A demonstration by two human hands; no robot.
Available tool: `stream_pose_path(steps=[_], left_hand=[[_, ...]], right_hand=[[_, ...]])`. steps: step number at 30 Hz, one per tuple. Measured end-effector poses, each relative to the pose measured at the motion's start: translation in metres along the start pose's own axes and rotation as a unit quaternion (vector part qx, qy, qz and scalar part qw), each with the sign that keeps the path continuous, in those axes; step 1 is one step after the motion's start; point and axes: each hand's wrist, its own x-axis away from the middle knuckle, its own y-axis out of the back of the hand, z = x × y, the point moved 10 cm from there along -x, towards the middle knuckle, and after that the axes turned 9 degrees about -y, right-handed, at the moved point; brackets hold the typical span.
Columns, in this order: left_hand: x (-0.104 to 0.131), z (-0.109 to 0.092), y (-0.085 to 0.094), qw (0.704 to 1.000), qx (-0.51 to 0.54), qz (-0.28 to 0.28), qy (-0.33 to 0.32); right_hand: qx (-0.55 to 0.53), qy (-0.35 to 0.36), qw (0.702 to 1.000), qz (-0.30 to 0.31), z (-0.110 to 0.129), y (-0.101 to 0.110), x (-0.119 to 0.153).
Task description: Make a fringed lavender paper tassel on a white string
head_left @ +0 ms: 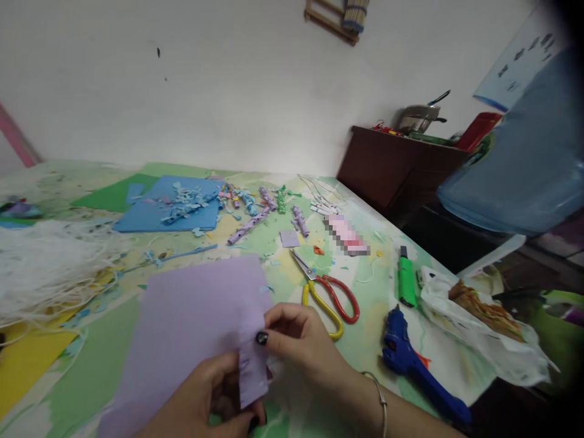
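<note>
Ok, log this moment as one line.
left hand: holds purple strip | right hand: pinches purple strip | nearby: purple sheet, scissors, glue gun

left hand [203, 389]: wrist off near edge, fingertips partly behind purple strip [253, 368]
pink item [347, 235]: pixelated, markings unreadable
blue jug [515, 158]: cut off right
yellow sheet [34, 365]: cut off left, partly under white string [50, 261]

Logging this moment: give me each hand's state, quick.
Left hand: holding the purple strip near its lower end.
Right hand: pinching the same strip higher up.
</note>
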Motion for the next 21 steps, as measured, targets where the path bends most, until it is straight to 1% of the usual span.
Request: stream_pose_path(steps=[3,6,8,12,15,19,21], left_hand=[[-0.001,0.003,-0.002,0.998,0.064,0.027,-0.002],[-0.002,0.009,-0.004,0.990,0.133,0.049,0.001],[-0.003,0.011,-0.004,0.986,0.157,0.057,-0.010],[-0.007,0.010,0.006,0.985,0.161,0.041,-0.045],[-0.008,0.007,0.011,0.982,0.178,0.037,-0.054],[-0.005,0.001,0.023,0.983,0.174,-0.024,-0.050],[-0.004,-0.005,0.026,0.985,0.160,-0.043,-0.058]], right_hand=[[-0.033,0.061,0.995,-0.065,0.014,0.021,0.001],[-0.059,0.080,0.990,-0.096,0.017,0.033,0.000],[-0.066,0.079,0.989,-0.104,0.017,0.037,-0.001],[-0.071,0.073,0.989,-0.111,0.015,0.039,-0.001],[-0.063,0.063,0.989,-0.115,0.014,0.039,-0.002],[-0.046,0.049,0.992,-0.111,0.012,0.038,-0.003],[-0.037,0.046,0.992,-0.108,0.011,0.037,-0.003]])
